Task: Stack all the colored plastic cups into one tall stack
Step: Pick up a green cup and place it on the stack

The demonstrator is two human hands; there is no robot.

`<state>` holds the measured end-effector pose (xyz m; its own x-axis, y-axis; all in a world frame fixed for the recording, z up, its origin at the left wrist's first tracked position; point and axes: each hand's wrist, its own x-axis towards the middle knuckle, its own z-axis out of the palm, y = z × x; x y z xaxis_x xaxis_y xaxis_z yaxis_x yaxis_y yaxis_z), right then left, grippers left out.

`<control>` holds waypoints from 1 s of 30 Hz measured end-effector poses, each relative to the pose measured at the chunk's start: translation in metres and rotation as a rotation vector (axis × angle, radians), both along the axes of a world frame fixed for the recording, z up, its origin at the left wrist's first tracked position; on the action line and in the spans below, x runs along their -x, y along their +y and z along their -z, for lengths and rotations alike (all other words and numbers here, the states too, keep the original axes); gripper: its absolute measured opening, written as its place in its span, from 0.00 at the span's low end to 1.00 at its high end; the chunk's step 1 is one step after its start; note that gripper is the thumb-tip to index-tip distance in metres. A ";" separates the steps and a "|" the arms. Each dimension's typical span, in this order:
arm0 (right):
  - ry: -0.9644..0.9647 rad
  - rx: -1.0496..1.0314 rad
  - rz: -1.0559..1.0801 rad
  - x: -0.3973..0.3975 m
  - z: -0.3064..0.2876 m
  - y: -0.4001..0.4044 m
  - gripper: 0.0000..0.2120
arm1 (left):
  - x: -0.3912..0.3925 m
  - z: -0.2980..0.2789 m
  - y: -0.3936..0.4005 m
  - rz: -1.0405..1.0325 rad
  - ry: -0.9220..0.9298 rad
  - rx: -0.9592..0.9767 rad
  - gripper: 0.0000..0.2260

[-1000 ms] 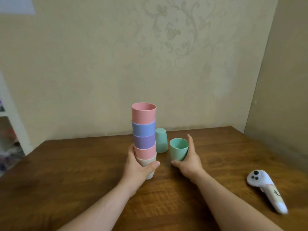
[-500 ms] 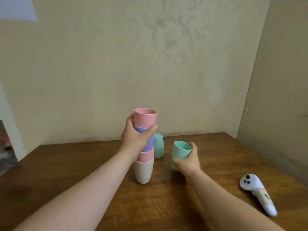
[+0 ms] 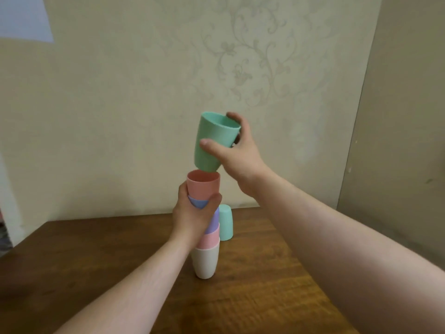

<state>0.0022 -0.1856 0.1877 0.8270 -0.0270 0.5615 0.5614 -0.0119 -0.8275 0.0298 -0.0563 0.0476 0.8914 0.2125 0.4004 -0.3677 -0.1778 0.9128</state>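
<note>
Seen from a head-worn camera, looking forward and down over two bare forearms. Wooden table (image 3: 252, 285), dark brown, filling the lower part of the view, set into a corner of beige walls; faint floral wallpaper pattern (image 3: 252, 56) on the back wall.

Near the table's middle, a stack of nested plastic cups (image 3: 207, 237), standing upright, open ends up. From the bottom: cream cup (image 3: 204, 262) resting on the table, pink cup (image 3: 210, 239), lavender cup (image 3: 214, 221), blue cup (image 3: 198, 203) mostly hidden by fingers, and a pink top cup (image 3: 203, 186) with its mouth open and empty.

Left hand (image 3: 192, 216) wrapped around the upper part of the stack, thumb on the right side, fingers closed over the blue cup and the base of the pink top cup.

Right hand (image 3: 234, 153) raised above the stack, gripping a mint green cup (image 3: 213, 142) by its upper wall, thumb on the near side, fingers behind the rim. Cup tilted, mouth leaning up and to the right, base hovering just above the pink top cup's rim, slightly right of centre; contact between the two not clear.

Behind and just right of the stack, a second mint green cup (image 3: 225, 221) standing upside down on the table, apart from both hands.
</note>
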 end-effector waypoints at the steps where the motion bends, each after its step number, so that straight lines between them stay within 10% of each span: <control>1: 0.018 0.078 -0.005 0.000 0.007 0.005 0.42 | 0.001 -0.001 0.000 0.010 0.010 0.009 0.33; 21: 0.232 0.107 0.064 -0.044 0.078 -0.008 0.40 | -0.020 0.027 0.030 -0.027 -0.004 0.006 0.36; 25: 0.355 0.741 0.385 -0.089 0.126 -0.029 0.35 | -0.030 0.028 0.043 -0.030 -0.003 -0.005 0.31; 30: 0.423 1.286 0.207 -0.114 0.194 -0.034 0.44 | -0.026 0.033 0.031 0.027 -0.064 -0.042 0.29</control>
